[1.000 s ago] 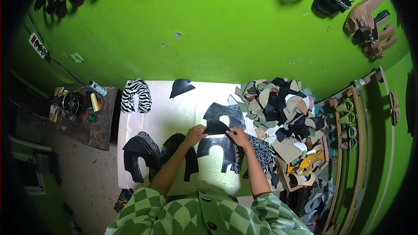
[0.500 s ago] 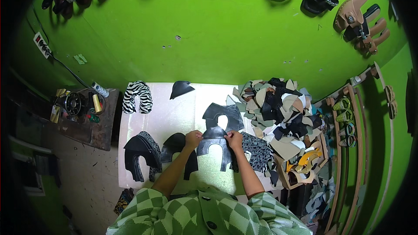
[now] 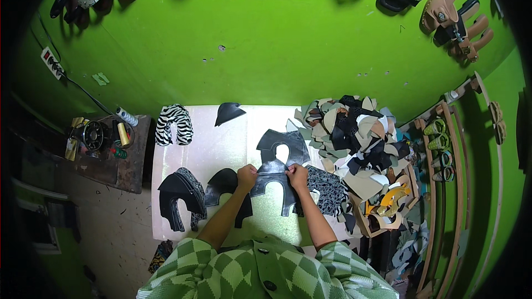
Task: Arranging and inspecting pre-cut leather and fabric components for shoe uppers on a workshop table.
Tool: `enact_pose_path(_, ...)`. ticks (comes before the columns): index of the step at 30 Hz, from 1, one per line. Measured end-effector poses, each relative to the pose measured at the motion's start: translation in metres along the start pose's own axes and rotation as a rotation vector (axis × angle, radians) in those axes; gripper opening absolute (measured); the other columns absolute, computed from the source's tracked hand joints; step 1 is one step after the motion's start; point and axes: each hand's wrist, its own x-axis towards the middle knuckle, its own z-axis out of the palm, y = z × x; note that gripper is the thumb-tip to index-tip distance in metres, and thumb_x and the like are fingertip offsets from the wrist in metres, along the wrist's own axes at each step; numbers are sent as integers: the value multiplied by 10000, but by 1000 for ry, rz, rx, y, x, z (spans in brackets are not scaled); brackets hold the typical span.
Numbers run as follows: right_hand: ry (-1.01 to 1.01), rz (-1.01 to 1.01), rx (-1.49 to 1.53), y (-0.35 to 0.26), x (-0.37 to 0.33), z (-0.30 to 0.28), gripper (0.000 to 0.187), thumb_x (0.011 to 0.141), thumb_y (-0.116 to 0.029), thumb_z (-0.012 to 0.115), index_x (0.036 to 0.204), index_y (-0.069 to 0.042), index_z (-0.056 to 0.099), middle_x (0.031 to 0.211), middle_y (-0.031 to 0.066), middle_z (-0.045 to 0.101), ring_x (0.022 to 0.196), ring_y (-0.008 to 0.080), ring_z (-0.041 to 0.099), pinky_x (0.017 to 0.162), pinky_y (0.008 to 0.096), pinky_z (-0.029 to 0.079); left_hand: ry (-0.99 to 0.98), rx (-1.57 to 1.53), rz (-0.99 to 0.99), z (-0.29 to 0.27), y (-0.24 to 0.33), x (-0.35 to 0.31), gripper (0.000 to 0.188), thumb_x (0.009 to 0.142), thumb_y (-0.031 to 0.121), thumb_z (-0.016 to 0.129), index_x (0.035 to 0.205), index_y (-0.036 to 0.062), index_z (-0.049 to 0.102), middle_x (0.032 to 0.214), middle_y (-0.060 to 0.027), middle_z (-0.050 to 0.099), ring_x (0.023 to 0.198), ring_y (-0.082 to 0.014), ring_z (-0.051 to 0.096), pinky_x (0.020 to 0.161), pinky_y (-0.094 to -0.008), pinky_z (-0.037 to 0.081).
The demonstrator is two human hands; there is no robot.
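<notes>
At the near middle of the table, a black, glossy U-shaped leather shoe upper point(image 3: 257, 187) lies with its two legs toward me. A rounded black leather toe piece point(image 3: 272, 168) overlaps its top edge. My left hand point(image 3: 247, 176) is closed in a pinch at the left corner of the seam between them. At the right corner, my right hand point(image 3: 297, 176) pinches the same two pieces. Just beyond lie more black uppers point(image 3: 271, 137), partly covered by the toe piece. Another black upper point(image 3: 220, 181) lies left of my left hand, partly under my forearm.
Stacked black uppers point(image 3: 176, 188) and zebra-striped ones point(image 3: 165, 125) are on the left. A black offcut point(image 3: 228, 113) lies at the back. Patterned grey pieces point(image 3: 327, 185), a heap of scraps point(image 3: 363, 124) and a wooden tray point(image 3: 409, 210) fill the right. A side table point(image 3: 124, 174) stands left.
My head view has tilted slightly, so the wall sandals sit a little higher and further left. Both hands keep their pinch on the leather in nearly the same place.
</notes>
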Motion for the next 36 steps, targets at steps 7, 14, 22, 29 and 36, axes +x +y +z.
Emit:
enact_pose_path(7,85,-54,-58,-15,-12,-3,158,647,-63,690,737,15,586,685,143,574,644,276,563,621,345,446,55,10,-2,0,13,-5,126,608,5,613,715,51,566,646,-91,570,637,-261,578,589,-346,463)
enact_pose_path(14,94,-357,-216,-27,-37,-1,132,746,0,487,852,-21,563,858,130,499,860,292,487,739,368,414,148,272,285,-2,39,-27,169,664,18,587,819,80,557,791,-87,488,813,-257,518,669,-353,441)
enact_pose_path(22,30,-521,-429,-16,-59,0,334,770,-57,457,1096,-48,525,1051,107,513,987,246,492,882,375,371,87,437,462,-2,31,-46,261,690,77,566,950,70,570,869,-89,516,861,-241,510,715,-344,427)
enact_pose_path(29,-49,-574,-726,-14,-69,0,442,804,-118,431,1245,-87,427,1228,114,457,1142,200,427,937,415,307,43,549,564,3,37,-62,440,680,124,579,1109,39,534,989,-159,509,992,-281,481,804,-369,392)
enact_pose_path(36,-57,-598,-660,-20,-52,1,337,792,-109,442,1120,-72,509,973,80,530,959,195,520,851,385,351,78,588,597,4,38,-63,461,679,146,575,1122,30,523,1003,-184,504,1007,-299,473,829,-374,377)
